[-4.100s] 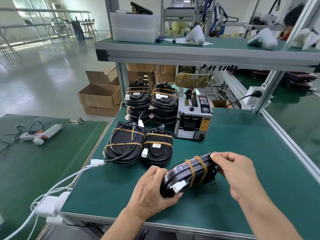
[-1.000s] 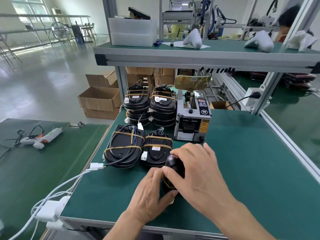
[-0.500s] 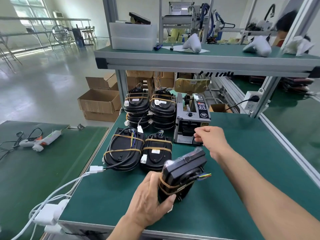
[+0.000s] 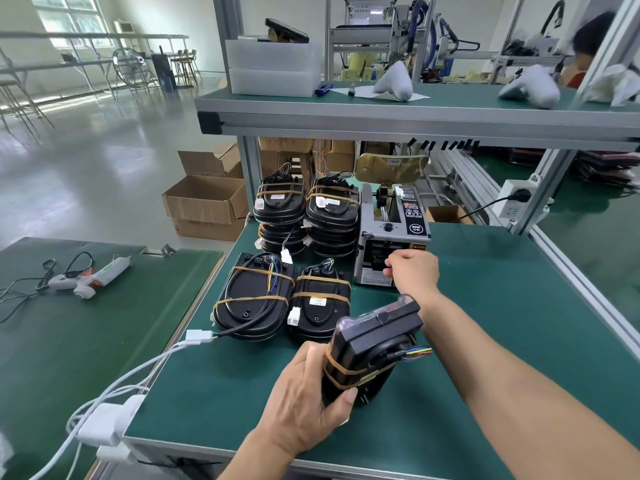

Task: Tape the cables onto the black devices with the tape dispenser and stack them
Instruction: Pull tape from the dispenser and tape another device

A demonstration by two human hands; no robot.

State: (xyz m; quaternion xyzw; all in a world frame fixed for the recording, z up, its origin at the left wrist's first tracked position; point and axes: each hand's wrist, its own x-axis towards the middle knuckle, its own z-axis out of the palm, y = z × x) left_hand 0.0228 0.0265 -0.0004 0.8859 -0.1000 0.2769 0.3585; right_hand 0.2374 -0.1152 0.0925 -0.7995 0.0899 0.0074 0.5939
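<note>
My left hand (image 4: 308, 403) grips a black device (image 4: 372, 348) stood on edge on the green table (image 4: 485, 341); tan tape bands wrap its lower end and coloured wires stick out on the right. My right hand (image 4: 412, 268) is at the front slot of the grey tape dispenser (image 4: 391, 244), fingers pinched there; I cannot make out any tape in them. Two taped devices (image 4: 252, 303) (image 4: 320, 306) lie flat ahead of the held one. Behind them stand two stacks of taped devices (image 4: 280, 216) (image 4: 332, 216).
A white cable with a connector (image 4: 199, 337) trails off the table's left edge to power adapters (image 4: 107, 424). A glue gun (image 4: 90, 277) lies on the left table. Cardboard boxes (image 4: 207, 202) sit on the floor. An overhead shelf (image 4: 415, 112) spans the bench.
My right hand left the device, reached forward and now touches the dispenser's slot. My left hand has turned the device up on its edge and holds it alone.
</note>
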